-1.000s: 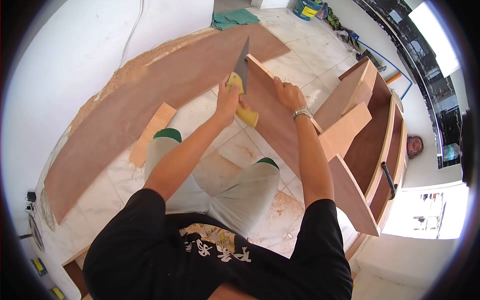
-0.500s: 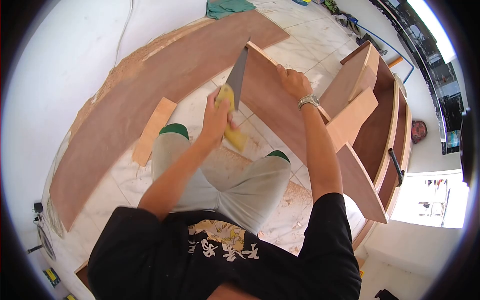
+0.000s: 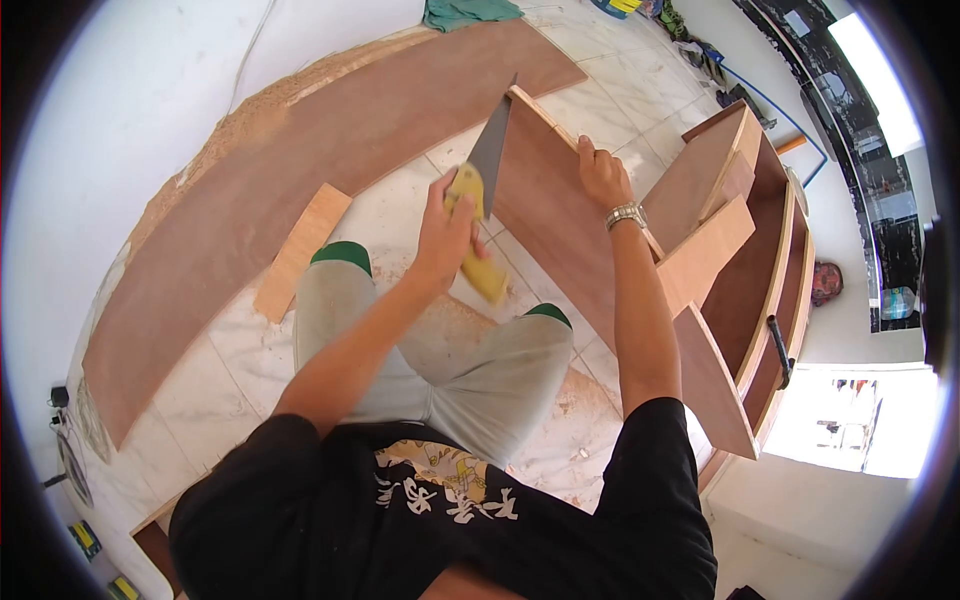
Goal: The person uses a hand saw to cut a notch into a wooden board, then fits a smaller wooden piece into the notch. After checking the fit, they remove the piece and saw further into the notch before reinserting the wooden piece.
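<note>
My left hand (image 3: 447, 237) is closed around the yellow handle of a handsaw (image 3: 488, 160). The grey blade points up and away from me, its far part against the end of a brown wooden panel (image 3: 550, 190) with a pale edge strip. My right hand (image 3: 604, 178), a metal watch at its wrist, is closed over that panel's upper edge, a short way from the blade. Part of its grip is hidden behind the edge. The panel slants across the floor in front of my knees.
A long curved brown board (image 3: 300, 170) lies along the wall at left, a small plywood strip (image 3: 303, 252) beside it. Wooden cabinet frames (image 3: 765, 260) with a black handle (image 3: 779, 350) stand at right. A green cloth (image 3: 470, 12) lies at the top. Sawdust covers parts of the tiles.
The saw has slid slightly forward along the panel's end. My right hand remains at the panel's edge, its fingers slightly shifted. The whole view has moved a little.
</note>
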A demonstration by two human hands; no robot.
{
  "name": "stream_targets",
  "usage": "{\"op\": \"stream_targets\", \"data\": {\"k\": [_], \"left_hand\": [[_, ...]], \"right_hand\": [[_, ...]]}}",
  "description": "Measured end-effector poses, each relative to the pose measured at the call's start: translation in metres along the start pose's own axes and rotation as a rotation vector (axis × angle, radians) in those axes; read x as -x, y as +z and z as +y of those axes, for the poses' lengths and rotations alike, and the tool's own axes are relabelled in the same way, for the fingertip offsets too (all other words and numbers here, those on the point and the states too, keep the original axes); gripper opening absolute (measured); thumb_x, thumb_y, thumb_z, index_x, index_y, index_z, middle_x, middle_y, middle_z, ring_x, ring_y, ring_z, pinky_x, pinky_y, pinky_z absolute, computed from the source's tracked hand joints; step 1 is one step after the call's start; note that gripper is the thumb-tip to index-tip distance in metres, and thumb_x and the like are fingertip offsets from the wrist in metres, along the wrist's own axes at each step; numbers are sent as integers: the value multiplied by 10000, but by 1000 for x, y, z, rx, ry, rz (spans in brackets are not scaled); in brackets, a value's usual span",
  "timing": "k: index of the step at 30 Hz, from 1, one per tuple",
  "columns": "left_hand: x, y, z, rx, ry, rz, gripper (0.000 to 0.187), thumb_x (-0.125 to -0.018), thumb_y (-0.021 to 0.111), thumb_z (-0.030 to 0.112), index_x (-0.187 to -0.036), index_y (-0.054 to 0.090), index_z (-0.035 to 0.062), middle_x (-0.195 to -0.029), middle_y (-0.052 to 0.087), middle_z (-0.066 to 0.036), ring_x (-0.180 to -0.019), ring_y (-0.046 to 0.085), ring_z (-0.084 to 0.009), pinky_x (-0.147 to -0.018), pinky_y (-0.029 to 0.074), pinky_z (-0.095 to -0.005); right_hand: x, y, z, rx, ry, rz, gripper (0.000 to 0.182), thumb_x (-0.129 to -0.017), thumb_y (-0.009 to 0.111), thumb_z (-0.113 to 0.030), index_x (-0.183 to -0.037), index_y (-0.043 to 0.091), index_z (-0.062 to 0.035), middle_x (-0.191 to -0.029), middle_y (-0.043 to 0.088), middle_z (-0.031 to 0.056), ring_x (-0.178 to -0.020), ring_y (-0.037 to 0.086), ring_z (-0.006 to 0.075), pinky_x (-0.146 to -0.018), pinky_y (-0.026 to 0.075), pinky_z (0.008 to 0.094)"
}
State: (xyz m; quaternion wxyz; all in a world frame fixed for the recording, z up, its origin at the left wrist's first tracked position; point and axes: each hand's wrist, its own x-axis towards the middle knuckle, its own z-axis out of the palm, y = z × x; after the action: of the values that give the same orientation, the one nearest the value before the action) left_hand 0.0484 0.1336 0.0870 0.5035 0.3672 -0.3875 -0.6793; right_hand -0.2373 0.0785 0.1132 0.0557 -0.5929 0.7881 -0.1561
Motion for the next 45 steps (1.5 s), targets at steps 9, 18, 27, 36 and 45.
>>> {"op": "stream_targets", "data": {"k": [9,18,27,36,45], "left_hand": [[-7,4,-2,55,18,5,495,-1040,515,180,-1486,350,40,-997,546,-68,-650,538,-121,-502,530,-308],[-136,36,6,154,-105,22,482,-1055,491,174,-1510,338,141,-869,536,-89,-575,578,-177,-574,589,-395],[-136,22,8,42,-192,-53,511,-1084,445,371,-1546,325,190,-1291,579,-115,-1107,627,-242,-831,598,-467],[-235,-31,-64,-90,185,-133,461,-1031,478,458,-1263,658,103,-1187,631,-82,-1133,591,-202,-983,462,-393],[-258,22,-126,433,97,-355,389,-1088,489,336,-934,677,31,-825,610,57,-785,508,-66,-736,430,-254]], "right_hand": [[-5,4,6,111,-68,-44,502,-1076,353,-486,-1184,685,-126,-1135,690,301,-1077,631,525,-975,490,577],[-1,-9,-5,-157,-80,127,518,-1032,517,-461,-1232,658,-5,-1141,687,278,-1097,623,482,-966,483,551],[43,16,-128,65,-456,-68,802,-835,668,-189,-1541,329,-17,-1126,674,301,-993,683,467,-858,544,563],[26,35,-169,234,-195,-89,762,-1018,493,-525,-1589,294,-61,-925,744,237,-856,726,439,-718,557,539],[116,29,-174,243,-66,15,674,-982,675,-330,-1539,434,-37,-915,757,177,-675,730,332,-568,561,422]]}}
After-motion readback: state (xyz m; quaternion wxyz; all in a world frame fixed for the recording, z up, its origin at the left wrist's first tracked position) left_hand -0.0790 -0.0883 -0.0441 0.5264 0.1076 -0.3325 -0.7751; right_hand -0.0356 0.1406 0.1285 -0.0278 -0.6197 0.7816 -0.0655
